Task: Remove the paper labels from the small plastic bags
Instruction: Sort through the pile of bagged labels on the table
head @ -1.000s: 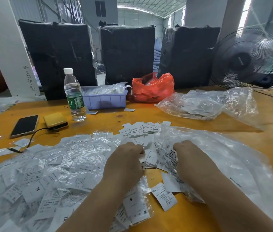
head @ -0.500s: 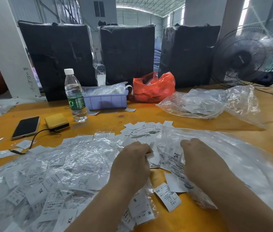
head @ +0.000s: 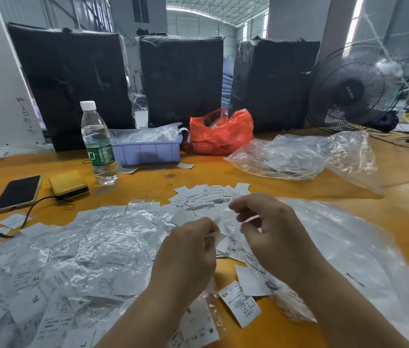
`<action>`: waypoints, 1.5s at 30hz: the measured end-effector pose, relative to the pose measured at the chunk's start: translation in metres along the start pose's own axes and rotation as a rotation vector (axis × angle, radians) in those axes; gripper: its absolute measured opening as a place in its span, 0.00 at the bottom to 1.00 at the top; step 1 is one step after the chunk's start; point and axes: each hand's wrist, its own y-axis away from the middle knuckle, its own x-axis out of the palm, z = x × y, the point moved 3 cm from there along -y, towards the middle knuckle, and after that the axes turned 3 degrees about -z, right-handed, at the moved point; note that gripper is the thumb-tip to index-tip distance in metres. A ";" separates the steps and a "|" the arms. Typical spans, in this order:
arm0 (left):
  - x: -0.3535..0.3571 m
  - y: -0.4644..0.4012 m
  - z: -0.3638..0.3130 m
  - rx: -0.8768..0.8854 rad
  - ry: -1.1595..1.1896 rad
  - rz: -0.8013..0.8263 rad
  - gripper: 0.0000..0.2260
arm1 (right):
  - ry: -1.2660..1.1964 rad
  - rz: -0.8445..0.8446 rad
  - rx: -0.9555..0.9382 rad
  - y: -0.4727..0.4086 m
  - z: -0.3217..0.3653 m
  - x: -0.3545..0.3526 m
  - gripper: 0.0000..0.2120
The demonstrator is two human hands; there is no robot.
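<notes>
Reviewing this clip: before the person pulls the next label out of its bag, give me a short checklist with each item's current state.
1. Left hand grips something white: ok, a paper label shows at its fingertips.
2. Right hand has a grip on the small bag: cannot tell, its fingers are curled but the clear film is blurred.
3. Label fully out of the bag: cannot tell.
4. Pile of loose labels within reach ahead: ok.
5. Unprocessed bags at hand on the left: ok.
6. Water bottle upright, apart from the hands: ok.
</notes>
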 end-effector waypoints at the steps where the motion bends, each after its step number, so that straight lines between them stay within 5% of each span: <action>1: 0.000 0.000 0.001 -0.017 0.006 0.001 0.05 | -0.121 -0.006 0.043 0.000 -0.001 0.001 0.19; 10: -0.027 -0.012 0.001 -0.080 0.125 -0.096 0.11 | -1.194 0.125 0.404 -0.010 0.014 0.014 0.14; 16: -0.073 -0.020 0.016 -0.265 0.350 -0.017 0.13 | -1.500 0.317 0.445 -0.032 0.047 0.022 0.16; 24: -0.075 0.015 0.035 -0.427 0.872 0.138 0.21 | -1.221 0.326 0.400 -0.024 0.041 0.063 0.13; 27: -0.067 0.006 0.034 -0.473 0.700 0.174 0.22 | -1.030 0.255 0.318 -0.023 0.032 0.057 0.17; 34: -0.057 0.018 0.037 -0.398 0.607 0.152 0.06 | -0.715 0.149 0.296 -0.018 0.020 0.058 0.14; 45: -0.075 0.009 0.037 -0.427 0.226 -0.059 0.10 | -0.322 0.166 0.136 -0.013 0.024 0.059 0.23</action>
